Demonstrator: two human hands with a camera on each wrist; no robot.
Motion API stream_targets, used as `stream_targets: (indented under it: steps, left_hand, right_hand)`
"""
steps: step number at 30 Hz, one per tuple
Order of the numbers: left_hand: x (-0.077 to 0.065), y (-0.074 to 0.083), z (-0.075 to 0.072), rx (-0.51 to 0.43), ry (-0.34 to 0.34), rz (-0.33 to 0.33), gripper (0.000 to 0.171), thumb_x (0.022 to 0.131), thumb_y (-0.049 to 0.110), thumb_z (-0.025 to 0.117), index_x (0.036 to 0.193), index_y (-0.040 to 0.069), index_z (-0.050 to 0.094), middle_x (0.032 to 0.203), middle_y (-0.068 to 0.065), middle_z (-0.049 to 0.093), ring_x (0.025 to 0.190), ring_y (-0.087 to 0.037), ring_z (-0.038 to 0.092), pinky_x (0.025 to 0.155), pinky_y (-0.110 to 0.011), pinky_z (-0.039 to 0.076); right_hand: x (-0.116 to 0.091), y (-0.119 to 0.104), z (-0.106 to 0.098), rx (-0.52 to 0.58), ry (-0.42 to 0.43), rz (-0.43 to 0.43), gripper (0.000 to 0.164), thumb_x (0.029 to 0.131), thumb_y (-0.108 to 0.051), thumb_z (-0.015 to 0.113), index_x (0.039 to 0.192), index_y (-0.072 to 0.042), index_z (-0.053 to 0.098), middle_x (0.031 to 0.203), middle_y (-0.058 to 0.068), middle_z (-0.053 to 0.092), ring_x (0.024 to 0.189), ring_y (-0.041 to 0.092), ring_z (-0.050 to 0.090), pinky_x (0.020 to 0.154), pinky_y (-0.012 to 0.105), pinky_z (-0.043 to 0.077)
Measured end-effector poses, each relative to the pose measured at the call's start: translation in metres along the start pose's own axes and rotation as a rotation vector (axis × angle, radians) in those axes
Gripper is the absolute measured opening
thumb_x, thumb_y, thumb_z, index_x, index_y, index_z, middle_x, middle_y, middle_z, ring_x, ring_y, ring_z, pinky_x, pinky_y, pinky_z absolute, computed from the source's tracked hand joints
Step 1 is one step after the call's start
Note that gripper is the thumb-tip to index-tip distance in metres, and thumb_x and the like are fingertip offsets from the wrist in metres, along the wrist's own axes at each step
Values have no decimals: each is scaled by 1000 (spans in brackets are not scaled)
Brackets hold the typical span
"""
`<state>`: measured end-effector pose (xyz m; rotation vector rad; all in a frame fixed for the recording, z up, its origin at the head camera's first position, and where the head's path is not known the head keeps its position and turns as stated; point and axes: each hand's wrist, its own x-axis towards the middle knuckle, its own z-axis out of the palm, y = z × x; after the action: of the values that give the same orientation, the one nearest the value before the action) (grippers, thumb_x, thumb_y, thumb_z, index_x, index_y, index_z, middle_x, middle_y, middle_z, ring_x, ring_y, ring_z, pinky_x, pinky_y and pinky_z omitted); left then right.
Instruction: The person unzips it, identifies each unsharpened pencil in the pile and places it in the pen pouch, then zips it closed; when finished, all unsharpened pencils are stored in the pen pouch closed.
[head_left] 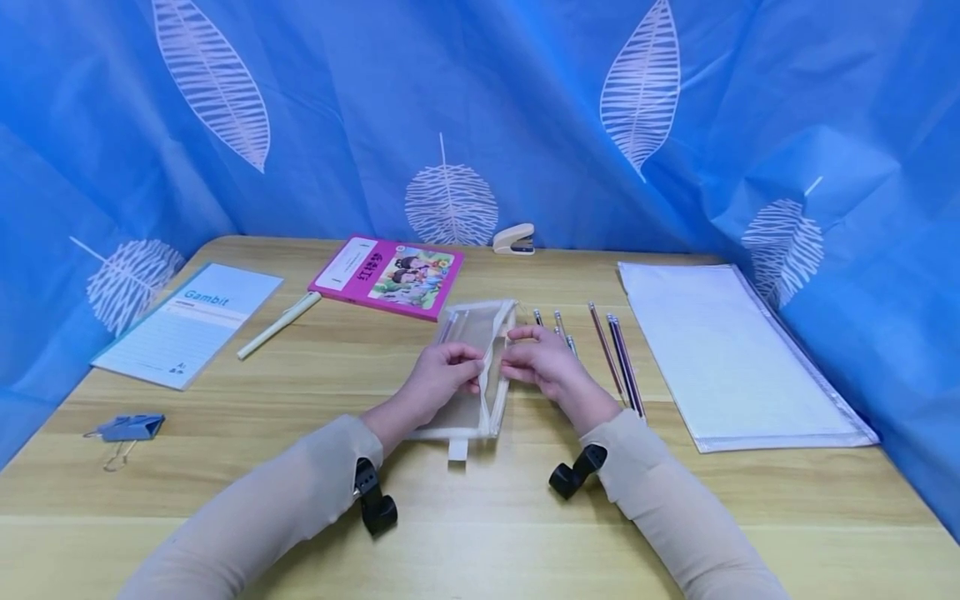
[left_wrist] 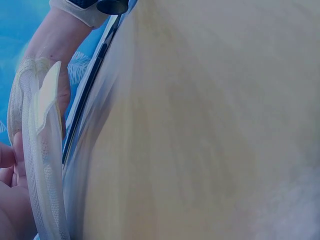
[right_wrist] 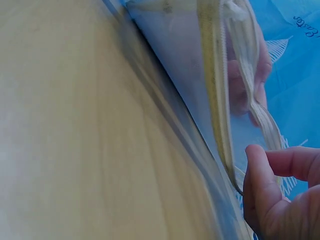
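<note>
A pale, see-through mesh pencil case (head_left: 457,414) lies on the table with its zipped mouth spread apart. My left hand (head_left: 438,379) pinches the left edge of that mouth between thumb and fingers. At the opposite edge, my right hand (head_left: 543,362) has its thumb and fingers bent in at the zip band. Slim pencils (head_left: 452,325) show through the mesh at the case's far left. In the right wrist view, the yellowish zip edge (right_wrist: 215,85) runs down to the right hand's fingertips (right_wrist: 256,152). Part of the mouth is hidden behind the hands.
Loose pencils (head_left: 621,362) lie right of the case, beside a white mesh-like folder (head_left: 742,358). Behind are a pink book (head_left: 345,292) and a stapler (head_left: 514,238). At left lie a notebook (head_left: 191,325), a pale pen (head_left: 279,326) and a blue binder clip (head_left: 131,427).
</note>
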<state>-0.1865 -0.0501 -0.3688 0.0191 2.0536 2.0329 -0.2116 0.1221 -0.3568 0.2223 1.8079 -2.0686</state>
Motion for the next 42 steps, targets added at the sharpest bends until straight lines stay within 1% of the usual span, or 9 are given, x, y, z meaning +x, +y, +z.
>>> stream_targets:
  steps: [4, 9, 15, 19, 25, 28, 31, 35, 42]
  left_hand:
    - [0, 1, -1, -7, 1, 9, 17, 86, -2, 58, 102, -7, 62, 83, -7, 62, 57, -10, 57, 58, -22, 54]
    - [0, 1, -2, -17, 6, 8, 17, 86, -3, 58, 102, -7, 62, 81, -6, 61, 56, -10, 57, 58, -21, 54]
    - [0, 1, -3, -33, -2, 15, 18, 86, -4, 57, 103, -9, 61, 79, -5, 60, 55, -10, 56, 56, -21, 53]
    - [-1, 2, -4, -36, 0, 13, 18, 86, -4, 57, 103, -9, 61, 79, -5, 60, 55, -10, 56, 56, -21, 53]
    - [-2, 2, -4, -39, -3, 13, 18, 86, -5, 56, 103, -9, 60, 78, -4, 59, 55, -10, 56, 56, -20, 53]
    - [-3, 3, -4, -41, -4, 8, 18, 86, -5, 56, 103, -10, 60, 77, -4, 59, 55, -9, 56, 56, -20, 53]
    - [-3, 4, -4, -41, -5, 6, 19, 86, -4, 56, 103, -10, 60, 77, -4, 59, 55, -9, 56, 56, -19, 52]
    - [-3, 4, -4, -35, -4, 7, 19, 86, -4, 56, 104, -10, 60, 77, -4, 59, 55, -9, 56, 56, -19, 52]
    - [-3, 3, -4, -24, 2, -1, 19, 86, -4, 57, 103, -9, 61, 78, -4, 60, 55, -9, 56, 56, -20, 53]
  right_hand:
    - [-5, -4, -11, -13, -2, -10, 52, 83, 10, 54, 132, 2, 37, 94, 17, 58, 68, 15, 65, 69, 23, 56]
    - [-13, -8, -26, -33, 0, -32, 55, 85, 8, 53, 136, 4, 32, 91, 11, 54, 67, 13, 63, 69, 21, 56]
    - [-19, -11, -46, -83, -5, -62, 52, 86, 6, 53, 133, 8, 32, 86, 8, 58, 69, 13, 64, 68, 21, 56]
    - [-20, -12, -61, -157, -25, -90, 49, 87, 2, 56, 130, 10, 35, 82, 5, 63, 71, 12, 65, 70, 23, 56]
    - [-24, -13, -81, -334, -32, -123, 46, 88, -5, 57, 128, 9, 42, 90, 5, 67, 78, 12, 65, 74, 27, 56]
    - [-26, -13, -86, -382, -32, -126, 44, 88, -5, 57, 127, 10, 43, 89, 5, 67, 77, 12, 65, 74, 27, 56]
    - [-28, -12, -89, -409, -27, -127, 43, 87, -4, 58, 125, 11, 44, 87, 4, 66, 77, 11, 65, 74, 27, 56]
    - [-28, -10, -89, -446, -4, -129, 41, 86, -3, 59, 122, 12, 47, 89, 5, 66, 78, 11, 64, 74, 26, 56]
    - [-27, -7, -91, -576, 38, -112, 38, 86, -4, 60, 121, 8, 52, 97, 13, 66, 80, 12, 64, 78, 28, 55]
